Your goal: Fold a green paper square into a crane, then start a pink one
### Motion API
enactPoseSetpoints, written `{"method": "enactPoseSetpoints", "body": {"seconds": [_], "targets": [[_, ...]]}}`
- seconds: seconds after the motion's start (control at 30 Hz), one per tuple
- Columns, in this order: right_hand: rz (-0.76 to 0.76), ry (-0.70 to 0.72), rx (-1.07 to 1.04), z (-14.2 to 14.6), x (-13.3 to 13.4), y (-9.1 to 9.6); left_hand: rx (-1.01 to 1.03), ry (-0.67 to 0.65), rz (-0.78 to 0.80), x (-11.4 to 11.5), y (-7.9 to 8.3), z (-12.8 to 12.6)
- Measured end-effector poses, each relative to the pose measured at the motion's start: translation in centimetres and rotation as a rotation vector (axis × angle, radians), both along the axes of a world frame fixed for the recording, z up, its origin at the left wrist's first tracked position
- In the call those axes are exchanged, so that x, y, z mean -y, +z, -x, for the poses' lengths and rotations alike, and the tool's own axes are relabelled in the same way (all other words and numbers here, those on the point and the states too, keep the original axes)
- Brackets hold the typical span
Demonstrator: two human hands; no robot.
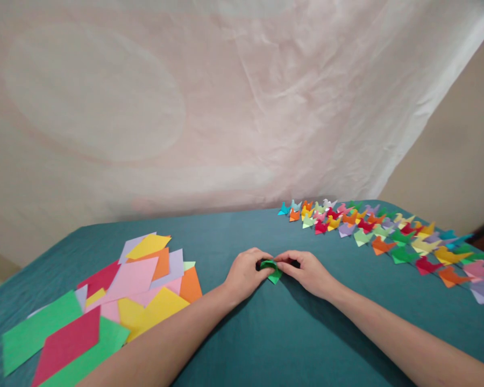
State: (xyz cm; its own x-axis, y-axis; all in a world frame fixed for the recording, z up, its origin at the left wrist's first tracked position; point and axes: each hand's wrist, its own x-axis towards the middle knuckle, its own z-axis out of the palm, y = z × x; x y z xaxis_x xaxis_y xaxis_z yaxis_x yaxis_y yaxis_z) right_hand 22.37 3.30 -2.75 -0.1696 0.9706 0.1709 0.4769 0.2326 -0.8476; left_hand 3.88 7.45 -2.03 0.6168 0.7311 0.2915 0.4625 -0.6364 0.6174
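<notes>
A small green folded paper [273,270] lies on the teal tablecloth [242,333] in the middle. My left hand [245,273] pinches its left side with curled fingers. My right hand [308,271] pinches its right side the same way. Both hands rest on the cloth, fingertips nearly touching over the paper, most of which is hidden between them.
A loose pile of coloured paper squares [121,301] spreads over the table's left part. Rows of several small folded paper birds [387,234] run along the right side toward the far edge. A pale wrinkled sheet [210,107] hangs behind the table.
</notes>
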Motion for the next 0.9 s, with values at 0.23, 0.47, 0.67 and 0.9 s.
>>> {"method": "enactPoseSetpoints", "body": {"seconds": [0.23,0.47,0.67,0.9], "targets": [[-0.019,-0.039,0.065,0.48,-0.04,0.11,0.002,0.003,0.0,0.05,0.0,0.02],[-0.035,-0.081,0.104,0.87,0.09,0.19,-0.001,0.016,0.014,0.02,0.13,0.06],[-0.06,-0.076,0.121,0.81,0.01,-0.02,0.024,0.041,0.025,0.03,0.08,0.04],[-0.077,-0.085,0.133,0.85,0.06,-0.28,0.025,0.057,0.082,-0.13,-0.03,0.13]]}}
